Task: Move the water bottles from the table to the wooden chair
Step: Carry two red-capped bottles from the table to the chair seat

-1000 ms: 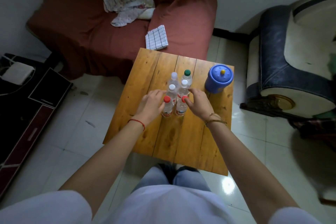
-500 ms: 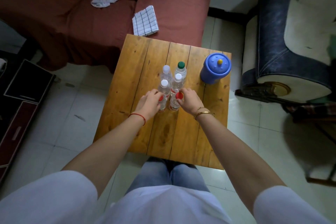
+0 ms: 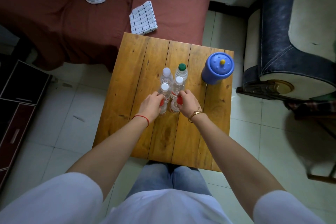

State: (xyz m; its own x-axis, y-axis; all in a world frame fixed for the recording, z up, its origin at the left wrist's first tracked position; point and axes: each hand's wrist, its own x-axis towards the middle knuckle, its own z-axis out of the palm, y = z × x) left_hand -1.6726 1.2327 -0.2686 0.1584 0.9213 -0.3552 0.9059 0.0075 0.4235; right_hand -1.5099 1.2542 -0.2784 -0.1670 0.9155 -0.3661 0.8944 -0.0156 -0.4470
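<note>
Several clear water bottles stand in two rows at the middle of the wooden table (image 3: 127, 82). The nearest pair have red caps. My left hand (image 3: 151, 106) is closed around the left red-capped bottle (image 3: 163, 108). My right hand (image 3: 188, 104) grips the right red-capped bottle (image 3: 174, 106) near its top. Behind them stand two white-capped bottles (image 3: 165, 88) (image 3: 179, 82), then a third white-capped bottle (image 3: 166, 72) and a green-capped bottle (image 3: 182, 69). All bottles are upright on the table. Part of a wooden frame (image 3: 321, 178) shows at the lower right edge.
A blue lidded jug (image 3: 217, 69) stands at the table's far right corner. A red-covered sofa (image 3: 72, 23) with a checked cloth (image 3: 143, 18) and crumpled fabric lies behind. A dark blue and cream armchair (image 3: 283, 42) is on the right. A dark cabinet (image 3: 16, 100) sits left.
Both hands have closed in on the two red-capped bottles, fingers now wrapped around them. The camera has tilted down and closer to the table.
</note>
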